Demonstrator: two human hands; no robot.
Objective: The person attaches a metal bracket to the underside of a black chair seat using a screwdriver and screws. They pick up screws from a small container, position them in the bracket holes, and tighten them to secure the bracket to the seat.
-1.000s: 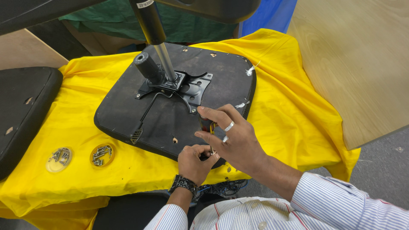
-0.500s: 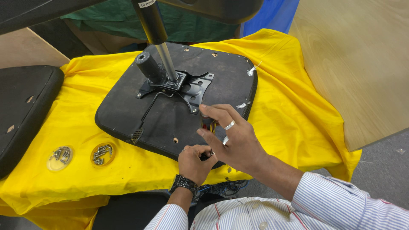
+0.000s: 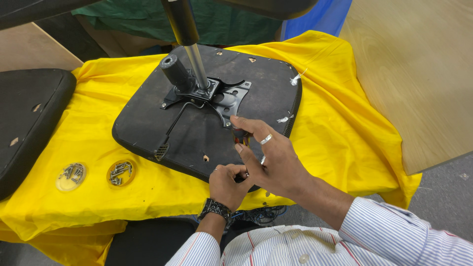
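Note:
An upturned black chair seat (image 3: 148, 123) lies on a yellow cloth (image 3: 335, 123), with a black metal plate (image 3: 224, 98) and a steel column (image 3: 189, 44) bolted to its middle. My right hand (image 3: 278, 162), a ring on one finger, is closed around a small tool with a dark red and black handle (image 3: 240, 137) over the seat's near edge. My left hand (image 3: 226, 184), with a dark wristwatch, sits just below it at the seat's rim, its fingers pinched on a small dark part that I cannot make out.
Two shallow round dishes of screws (image 3: 71, 176) (image 3: 120, 172) rest on the cloth at the left. A second black cushion (image 3: 24, 118) lies at the far left. A pale wooden board (image 3: 419, 74) fills the right side.
Both hands stay at the seat's near edge; the right hand's fingers have shifted slightly around the tool. Nothing else has moved.

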